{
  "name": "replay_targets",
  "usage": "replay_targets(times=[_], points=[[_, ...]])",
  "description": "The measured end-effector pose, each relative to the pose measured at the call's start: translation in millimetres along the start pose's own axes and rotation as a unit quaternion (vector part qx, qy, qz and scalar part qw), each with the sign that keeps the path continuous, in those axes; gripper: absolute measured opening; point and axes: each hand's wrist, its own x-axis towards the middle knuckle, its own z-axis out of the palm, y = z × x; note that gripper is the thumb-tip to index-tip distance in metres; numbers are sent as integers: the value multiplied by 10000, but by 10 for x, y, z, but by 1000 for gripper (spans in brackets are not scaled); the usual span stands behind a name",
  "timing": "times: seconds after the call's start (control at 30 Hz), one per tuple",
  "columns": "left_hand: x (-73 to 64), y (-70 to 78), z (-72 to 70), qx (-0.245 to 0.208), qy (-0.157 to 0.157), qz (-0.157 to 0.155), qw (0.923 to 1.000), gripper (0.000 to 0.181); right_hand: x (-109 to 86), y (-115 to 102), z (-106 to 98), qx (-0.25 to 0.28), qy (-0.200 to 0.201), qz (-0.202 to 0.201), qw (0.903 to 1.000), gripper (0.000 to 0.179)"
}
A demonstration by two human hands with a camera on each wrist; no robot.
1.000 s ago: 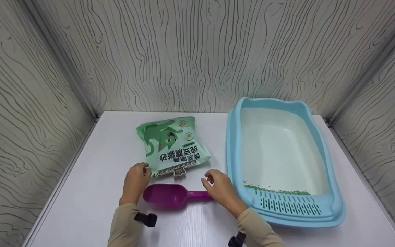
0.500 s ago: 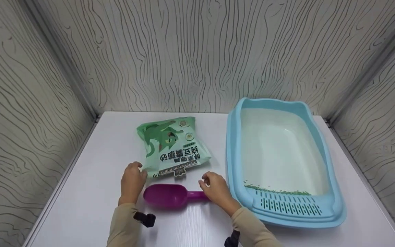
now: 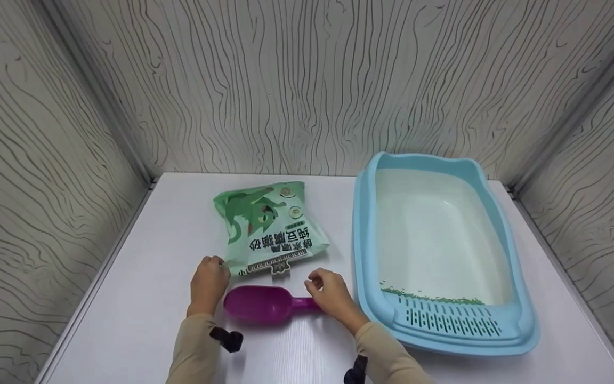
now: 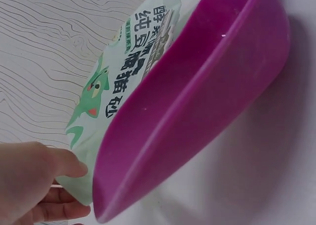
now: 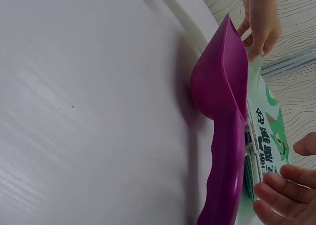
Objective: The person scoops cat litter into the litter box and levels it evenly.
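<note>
A green cat litter bag (image 3: 267, 224) lies on the table with a bag clip (image 3: 277, 264) along its near edge. My left hand (image 3: 210, 282) pinches the bag's near left corner between thumb and fingers; the left wrist view shows that corner between the thumb (image 4: 69, 161) and the fingers below. In front of the bag lies a purple litter scoop (image 3: 259, 304), bowl to the left and handle to the right. My right hand (image 3: 331, 293) is over the end of the scoop's handle, its fingers loosely bent and holding nothing. In the right wrist view its fingertips overlap the bag's clipped edge.
A blue litter box (image 3: 363, 240) with a white inside stands to the right, close to my right hand. Green grains (image 3: 429, 297) lie along the near end of its floor, beside a slotted ledge (image 3: 453, 321). Wood-patterned walls (image 3: 285, 85) enclose the white table (image 3: 147, 298).
My left hand drew back from the bag's corner, then came in again and took hold of it. My right hand has shifted left along the scoop's handle.
</note>
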Motion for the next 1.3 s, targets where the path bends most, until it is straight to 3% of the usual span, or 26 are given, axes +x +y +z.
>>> replay_targets(times=[0.13, 0.37, 0.63, 0.87, 1.13, 1.3], points=[[29, -24, 19, -3, -25, 2, 10000, 16, 31, 44, 50, 292, 90, 113, 9995, 10], [61, -35, 5, -109, -406, -151, 9990, 18, 93, 109, 114, 421, 164, 465, 9979, 9], [59, -59, 16, -75, -303, -94, 9995, 18, 189, 152, 227, 654, 138, 692, 9954, 13], [50, -71, 32, -51, -253, -40, 9997, 17, 257, 111, 307, 988, 14, 1121, 9888, 18], [48, -73, 31, -23, -287, -160, 9995, 20, 327, 83, 396, 1183, 69, 1456, 9822, 20], [32, -76, 52, 107, -220, -121, 9996, 19, 346, 64, 457, 1500, -66, 1858, 9711, 23]])
